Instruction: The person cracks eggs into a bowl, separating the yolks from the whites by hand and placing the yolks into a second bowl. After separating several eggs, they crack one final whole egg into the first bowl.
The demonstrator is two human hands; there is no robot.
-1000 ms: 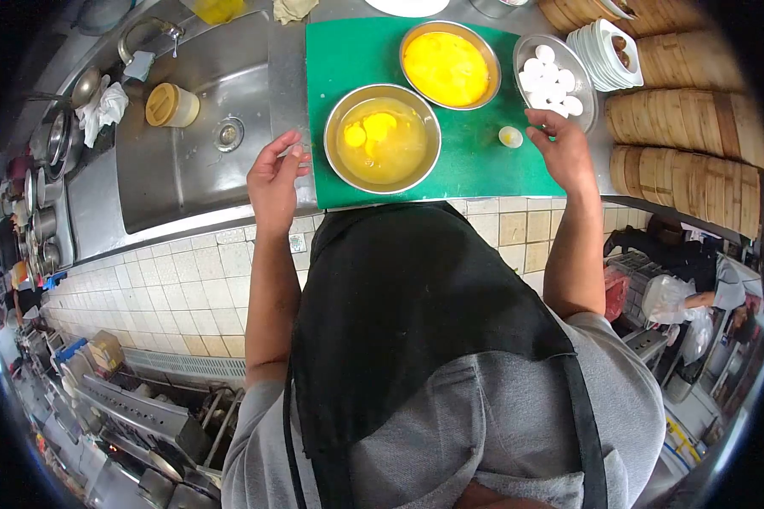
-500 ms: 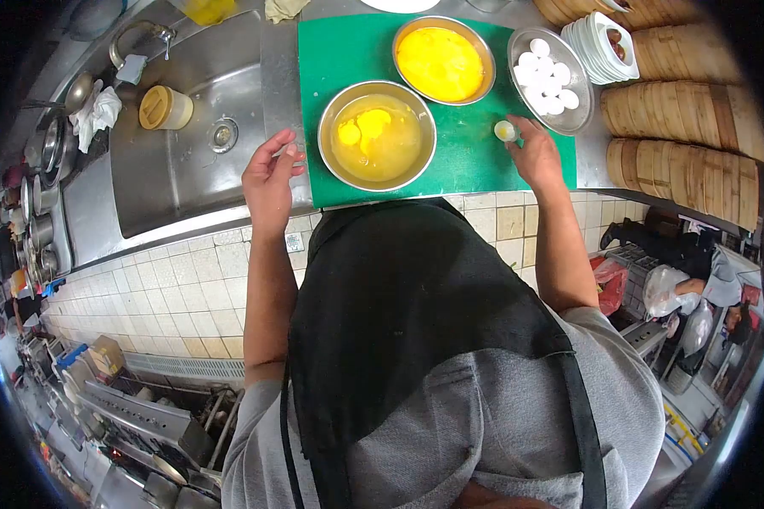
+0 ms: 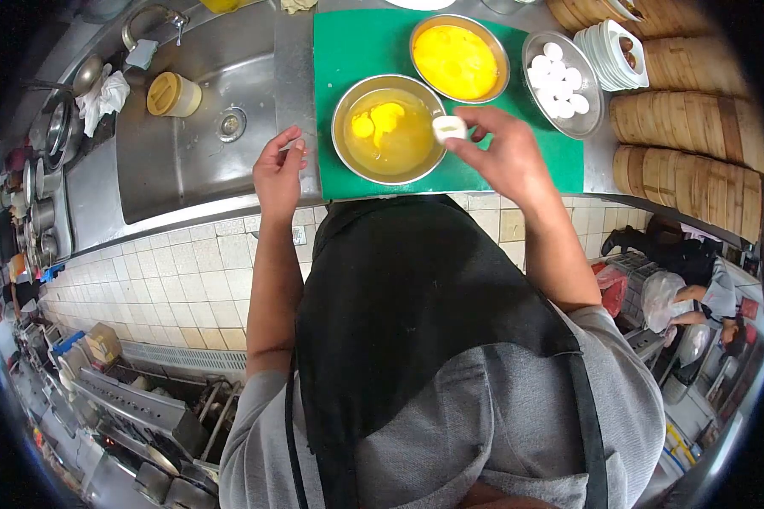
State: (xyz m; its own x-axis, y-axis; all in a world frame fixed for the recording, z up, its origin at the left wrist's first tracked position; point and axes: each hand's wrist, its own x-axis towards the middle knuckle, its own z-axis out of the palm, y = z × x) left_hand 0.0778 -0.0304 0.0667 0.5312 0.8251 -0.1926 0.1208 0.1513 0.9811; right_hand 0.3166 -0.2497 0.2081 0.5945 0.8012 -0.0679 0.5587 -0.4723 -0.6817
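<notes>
My right hand (image 3: pixel 509 153) pinches a cracked white eggshell (image 3: pixel 449 128) between thumb and fingers, hollow side showing, at the right rim of the near steel bowl (image 3: pixel 338 157). Clear egg white fills that bowl, with a few yolks (image 3: pixel 382 121) toward its far left. Left of the bowl, over the sink's edge, my left hand (image 3: pixel 278 176) is empty, its fingers bent and apart. Behind, a second steel bowl (image 3: pixel 502 64) is full of yellow egg (image 3: pixel 457 58). Whole white eggs (image 3: pixel 556 81) lie in a perforated metal bowl (image 3: pixel 587 120) at the right.
The bowls stand on a green cutting board (image 3: pixel 331 51). A steel sink (image 3: pixel 221 72) with a yellow-lidded tub (image 3: pixel 174 94) is on the left. Stacked white dishes (image 3: pixel 598 58) and bamboo steamers (image 3: pixel 688 182) line the right. Another person (image 3: pixel 721 293) is at the far right.
My right hand has moved left with the eggshell, from beside the perforated bowl to the near bowl's rim. My left hand stays beside the near bowl.
</notes>
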